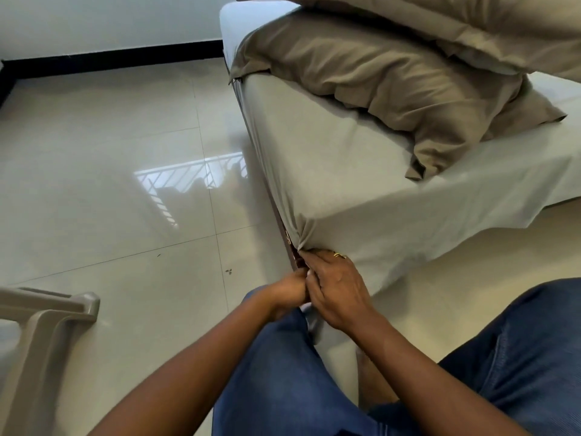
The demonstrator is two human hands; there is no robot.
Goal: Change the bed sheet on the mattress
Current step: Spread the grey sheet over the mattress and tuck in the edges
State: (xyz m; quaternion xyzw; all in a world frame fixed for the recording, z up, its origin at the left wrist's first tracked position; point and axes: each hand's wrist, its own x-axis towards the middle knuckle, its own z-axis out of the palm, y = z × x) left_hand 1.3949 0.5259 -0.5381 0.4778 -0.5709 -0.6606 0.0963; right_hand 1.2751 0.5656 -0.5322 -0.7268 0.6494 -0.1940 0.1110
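Note:
A pale grey bed sheet (339, 171) covers the mattress, drawn tight and bunched into folds at the near lower corner (301, 240). My left hand (287, 294) grips the gathered sheet end just below that corner, fingers curled. My right hand (338, 287), with a ring on one finger, pinches the same bunched cloth against the corner from the right. The sheet's right side hangs loose over the mattress edge (471, 234). My fingertips are partly hidden in the cloth.
Two taupe pillows (393, 80) are stacked on the mattress at the back. Glossy cream floor tiles (110, 184) spread to the left. A beige plastic chair part (47, 328) stands at the lower left. My knees in blue jeans (283, 372) are close under my hands.

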